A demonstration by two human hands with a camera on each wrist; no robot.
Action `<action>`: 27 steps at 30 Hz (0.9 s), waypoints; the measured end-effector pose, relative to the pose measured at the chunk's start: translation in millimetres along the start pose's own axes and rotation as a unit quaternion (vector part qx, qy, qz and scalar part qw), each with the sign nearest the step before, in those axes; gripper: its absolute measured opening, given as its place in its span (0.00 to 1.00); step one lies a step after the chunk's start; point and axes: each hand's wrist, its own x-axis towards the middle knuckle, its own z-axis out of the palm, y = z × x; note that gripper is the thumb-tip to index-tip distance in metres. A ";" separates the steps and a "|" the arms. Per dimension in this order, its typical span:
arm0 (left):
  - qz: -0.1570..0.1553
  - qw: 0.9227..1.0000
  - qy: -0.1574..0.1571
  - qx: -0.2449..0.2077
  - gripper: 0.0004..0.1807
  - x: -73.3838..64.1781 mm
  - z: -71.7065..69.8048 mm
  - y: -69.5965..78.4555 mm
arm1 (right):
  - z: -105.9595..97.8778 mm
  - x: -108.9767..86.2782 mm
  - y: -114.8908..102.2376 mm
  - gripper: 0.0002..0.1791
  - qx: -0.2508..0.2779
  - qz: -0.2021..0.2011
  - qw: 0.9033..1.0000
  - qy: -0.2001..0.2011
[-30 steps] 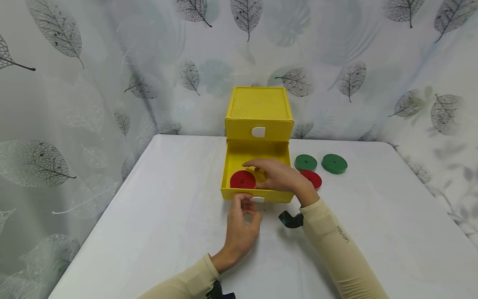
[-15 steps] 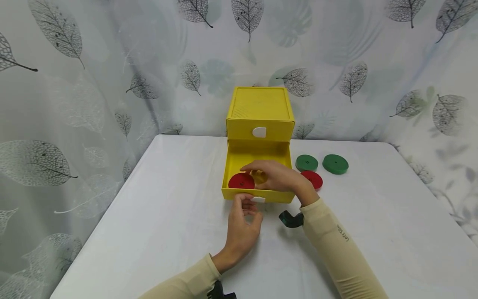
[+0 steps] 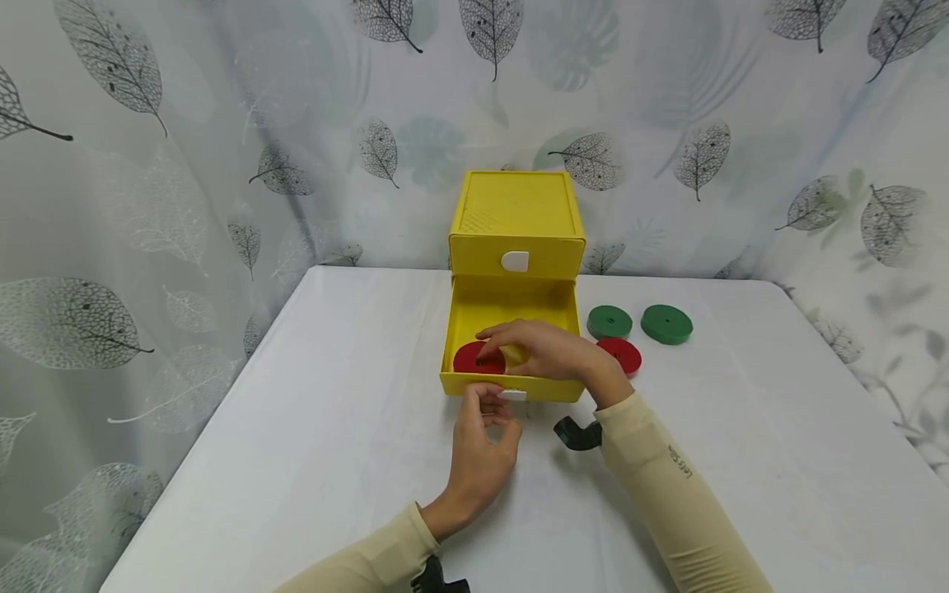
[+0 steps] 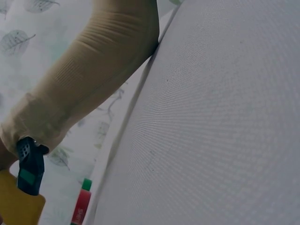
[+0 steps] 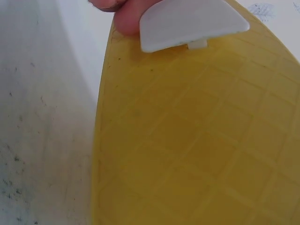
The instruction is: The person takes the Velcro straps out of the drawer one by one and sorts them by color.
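We see a flat, round red disc (image 3: pixel 468 361); it lies partly under our spread right hand (image 3: pixel 547 349), beyond our left hand (image 3: pixel 480 453), whose grip at the drawer (image 3: pixel 552 391) we cannot tell.

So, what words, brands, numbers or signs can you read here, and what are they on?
Right sleeve, head view: dark lettering, too small to read surely.
Red disc, left wrist view: pale marks like lettering on its edge, too blurred to read.
No other lettering can be made out.
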 end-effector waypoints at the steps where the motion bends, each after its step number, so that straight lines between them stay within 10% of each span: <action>1: 0.000 1.000 0.001 0.000 0.20 0.1 0.0 0.3 | 0.0 0.0 -0.7 0.21 -0.002 0.006 1.000 0.004; 27: 0.004 1.000 -0.002 -0.004 0.20 -1.0 -1.1 2.2 | 0.7 0.0 -2.7 0.20 -0.021 0.067 0.997 0.031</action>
